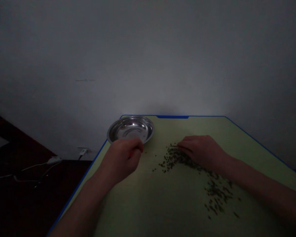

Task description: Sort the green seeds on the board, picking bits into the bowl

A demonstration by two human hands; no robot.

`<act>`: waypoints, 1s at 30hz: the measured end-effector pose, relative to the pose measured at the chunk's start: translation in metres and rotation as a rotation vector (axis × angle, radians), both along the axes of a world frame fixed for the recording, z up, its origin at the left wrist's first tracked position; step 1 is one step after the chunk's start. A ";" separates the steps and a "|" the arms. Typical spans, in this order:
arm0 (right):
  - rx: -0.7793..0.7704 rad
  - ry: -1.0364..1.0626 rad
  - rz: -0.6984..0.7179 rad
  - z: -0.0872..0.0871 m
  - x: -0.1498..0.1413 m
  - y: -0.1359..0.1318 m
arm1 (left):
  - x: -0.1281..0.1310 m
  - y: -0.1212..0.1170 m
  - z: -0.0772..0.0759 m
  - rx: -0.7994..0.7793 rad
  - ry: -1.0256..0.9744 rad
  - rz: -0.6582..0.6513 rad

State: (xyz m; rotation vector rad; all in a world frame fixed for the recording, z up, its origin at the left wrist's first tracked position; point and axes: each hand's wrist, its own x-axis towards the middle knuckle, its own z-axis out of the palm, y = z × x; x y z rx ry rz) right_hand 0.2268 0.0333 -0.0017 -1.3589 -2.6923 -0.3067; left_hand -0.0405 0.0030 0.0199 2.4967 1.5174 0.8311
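Note:
My left hand (125, 158) is closed in a loose fist in front of the steel bowl (150, 134), covering part of its near rim. A small reddish spot shows between its fingers, but I cannot make out what it is. On the right, my right hand (199, 149) rests low over a scatter of small dark pieces (171, 159), its fingers pinched together. A thin, dark, stick-like thing (173, 145) juts left from the fingertips; its kind is unclear. More dark pieces (217, 194), some longer, lie below my right forearm. The visible inside of the bowl is shiny.
The pale green table (148, 204) has a blue edge and stands against a grey wall (148, 59). To the left, a plug (83, 152) sits in a wall socket, and white cables (34, 166) trail near a power strip (54, 160). The light is dim.

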 end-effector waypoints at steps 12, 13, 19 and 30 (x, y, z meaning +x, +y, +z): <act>-0.089 0.165 0.348 -0.017 -0.069 0.011 | -0.002 0.002 0.000 0.119 -0.063 0.009; -0.104 0.180 0.372 -0.018 -0.064 0.008 | -0.003 0.002 -0.001 0.123 -0.063 0.004; -0.178 0.238 0.442 -0.013 -0.011 -0.017 | -0.001 0.000 -0.001 0.121 -0.053 -0.042; -0.161 0.264 0.185 0.020 0.088 -0.085 | 0.001 0.001 -0.001 0.057 -0.007 -0.024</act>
